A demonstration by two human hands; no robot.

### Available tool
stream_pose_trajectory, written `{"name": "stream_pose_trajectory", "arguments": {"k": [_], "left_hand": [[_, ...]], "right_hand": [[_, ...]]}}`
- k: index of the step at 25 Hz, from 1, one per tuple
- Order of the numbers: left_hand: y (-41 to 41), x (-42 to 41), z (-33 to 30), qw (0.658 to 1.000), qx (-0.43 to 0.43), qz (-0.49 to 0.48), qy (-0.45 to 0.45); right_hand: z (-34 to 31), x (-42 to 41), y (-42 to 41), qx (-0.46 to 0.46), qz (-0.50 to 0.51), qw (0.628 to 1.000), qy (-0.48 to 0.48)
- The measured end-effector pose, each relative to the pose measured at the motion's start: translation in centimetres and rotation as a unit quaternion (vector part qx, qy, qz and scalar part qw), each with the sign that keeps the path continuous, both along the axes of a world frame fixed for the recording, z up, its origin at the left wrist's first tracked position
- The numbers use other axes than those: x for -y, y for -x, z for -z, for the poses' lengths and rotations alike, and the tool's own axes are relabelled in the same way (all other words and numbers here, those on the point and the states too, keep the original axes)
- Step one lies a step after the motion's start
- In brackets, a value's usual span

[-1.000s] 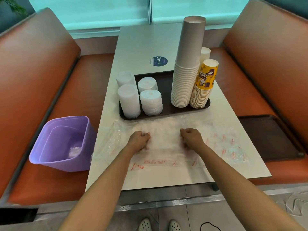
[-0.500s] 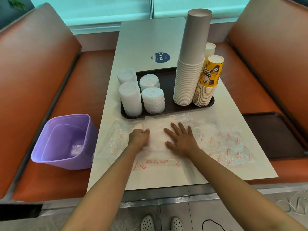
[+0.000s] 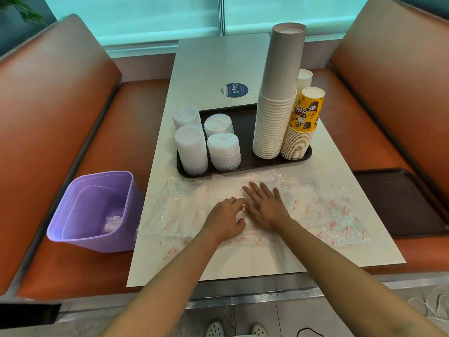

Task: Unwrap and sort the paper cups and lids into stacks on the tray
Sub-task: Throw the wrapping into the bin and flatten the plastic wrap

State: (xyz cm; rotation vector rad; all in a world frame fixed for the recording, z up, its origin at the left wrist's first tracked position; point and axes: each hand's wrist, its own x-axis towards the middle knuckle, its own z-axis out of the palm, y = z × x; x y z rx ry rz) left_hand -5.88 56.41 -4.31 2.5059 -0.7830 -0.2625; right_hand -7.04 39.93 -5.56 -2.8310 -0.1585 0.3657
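Head view: your right hand (image 3: 264,206) lies flat, fingers spread, on the empty wrap (image 3: 255,210) just in front of the tray (image 3: 245,164), while your left hand (image 3: 227,220) pinches the film beside it. On the tray, lids (image 3: 192,149) stand stacked at its left end and cups (image 3: 277,113) tower at its right. The film's far edge touches the tray; yank it carelessly and you could likely drag the tray and topple that tall stack.
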Motion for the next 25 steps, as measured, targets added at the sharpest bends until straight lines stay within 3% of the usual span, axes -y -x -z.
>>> {"name": "stream_pose_trajectory", "arguments": {"k": [3, 7, 11, 14, 18, 23, 25], "left_hand": [[0.3, -0.3, 0.2, 1.000, -0.020, -0.003, 0.024], [0.3, -0.6, -0.2, 0.999, 0.013, 0.035, -0.015], [0.1, -0.6, -0.4, 0.997, 0.037, 0.055, -0.034], [0.2, -0.4, -0.8, 1.000, 0.018, 0.014, -0.014], [-0.2, -0.9, -1.4, 0.997, -0.056, -0.029, 0.047], [0.5, 0.4, -2.8, 0.996, 0.064, 0.026, -0.053], [0.6, 1.0, -2.8, 0.994, 0.047, -0.008, -0.096]], "right_hand": [[-0.4, 1.0, 0.1, 0.096, 0.004, 0.995, -0.041], [-1.1, 2.3, 1.2, 0.179, 0.012, 0.979, -0.096], [-1.2, 3.8, 2.8, 0.141, -0.086, 0.984, -0.061], [-1.2, 4.3, 3.3, 0.113, -0.086, 0.988, -0.052], [-0.9, 5.0, 3.1, 0.207, -0.064, 0.975, -0.057], [-2.7, 3.3, 2.3, 0.279, -0.040, 0.958, -0.058], [-4.2, 2.3, 2.5, 0.243, -0.008, 0.958, -0.151]]}}
